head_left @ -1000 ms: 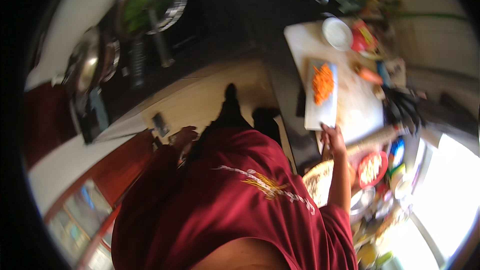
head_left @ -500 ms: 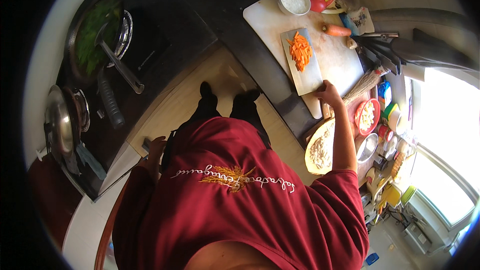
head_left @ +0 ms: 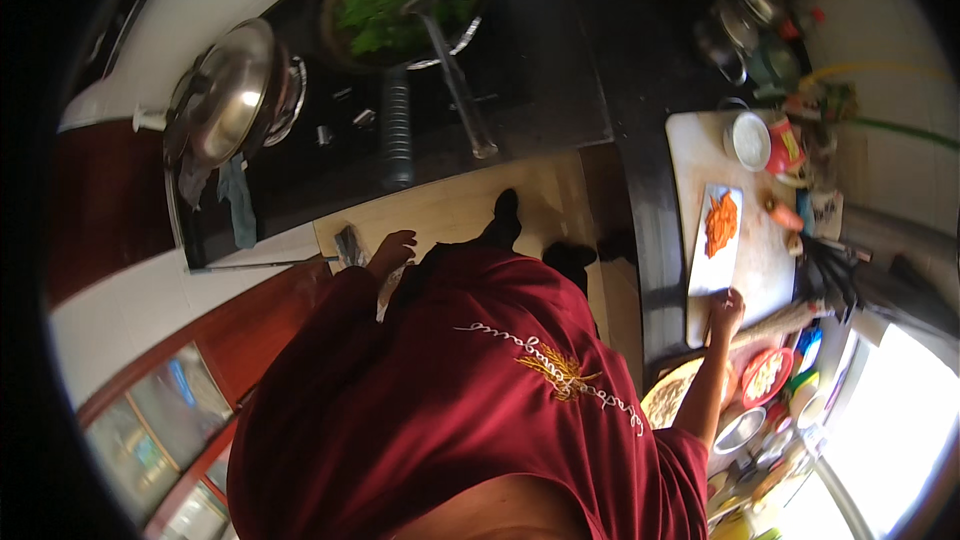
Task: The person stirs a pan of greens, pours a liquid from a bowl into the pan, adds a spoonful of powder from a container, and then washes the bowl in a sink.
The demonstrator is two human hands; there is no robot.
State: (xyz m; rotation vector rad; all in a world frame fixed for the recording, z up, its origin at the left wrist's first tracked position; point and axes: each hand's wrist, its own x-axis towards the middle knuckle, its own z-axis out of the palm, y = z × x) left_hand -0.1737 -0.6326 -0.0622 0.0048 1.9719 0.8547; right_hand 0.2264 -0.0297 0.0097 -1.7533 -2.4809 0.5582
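At the right, a white cutting board (head_left: 680,185) lies on the dark counter. On it rests a cleaver (head_left: 707,275) with its wide blade flat and a heap of orange carrot strips (head_left: 721,224) on the blade. My right hand (head_left: 728,312) is closed at the cleaver's near end, where the handle is mostly hidden. A whole carrot (head_left: 783,214) lies to the right of the blade. My left hand (head_left: 393,252) hangs at my left side by the stove counter, fingers loosely apart, holding nothing that I can see.
Upper left, a pan (head_left: 335,25) of green leaves with a ladle (head_left: 455,70) sits on the stove, beside a lidded pot (head_left: 235,90). A white bowl (head_left: 748,140) stands on the board's far end. Nearer are a red bowl (head_left: 767,377) and a yellowish basket (head_left: 668,398).
The view has swung left, so the stove sits more centrally and the board farther right. My right hand stays at the cleaver. My left hand's fingers look more spread.
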